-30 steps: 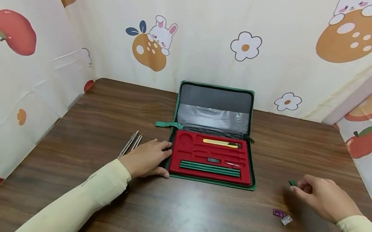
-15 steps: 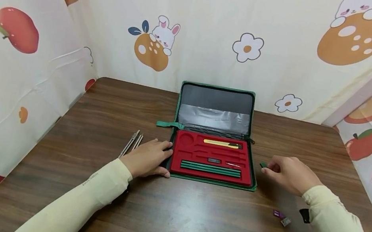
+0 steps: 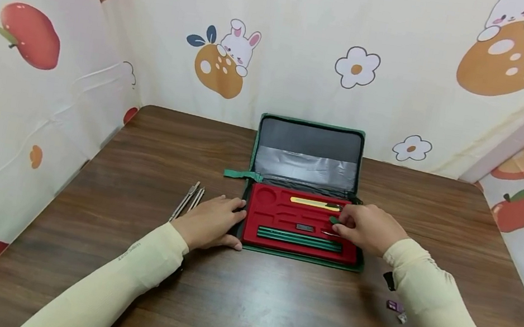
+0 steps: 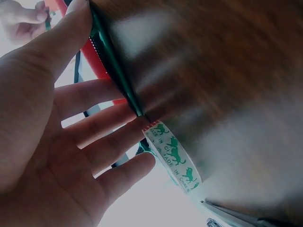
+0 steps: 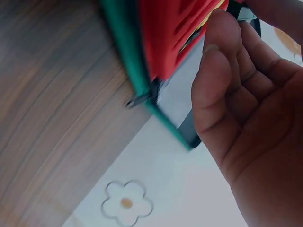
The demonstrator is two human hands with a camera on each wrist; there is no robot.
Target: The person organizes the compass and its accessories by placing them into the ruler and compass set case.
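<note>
The zip case (image 3: 312, 127) lies unfolded on the table, its red moulded tray (image 3: 266, 215) facing up. My left hand (image 3: 212, 221) rests at the case's left edge; in the left wrist view its fingers spread along the zip edge. My right hand (image 3: 371, 228) is over the tray's right side and pinches a small dark green piece (image 3: 333, 220); its kind I cannot tell. In the tray lie a yellow utility knife (image 3: 314, 203), several green pencils (image 3: 298, 239) and a small dark grey block (image 3: 304, 227). Curled fingers (image 5: 215, 80) show in the right wrist view.
Metal compasses (image 3: 185, 201) lie left of the case, beside my left hand. Two small pieces, one purple (image 3: 394, 306) and one grey (image 3: 402, 318), lie at the right. A green strap (image 3: 242, 174) sticks out leftward. A patterned curtain (image 3: 304, 51) borders the table.
My right hand has moved left from the table's right side to over the tray, carrying the small green piece. My left hand has stayed at the case's edge.
</note>
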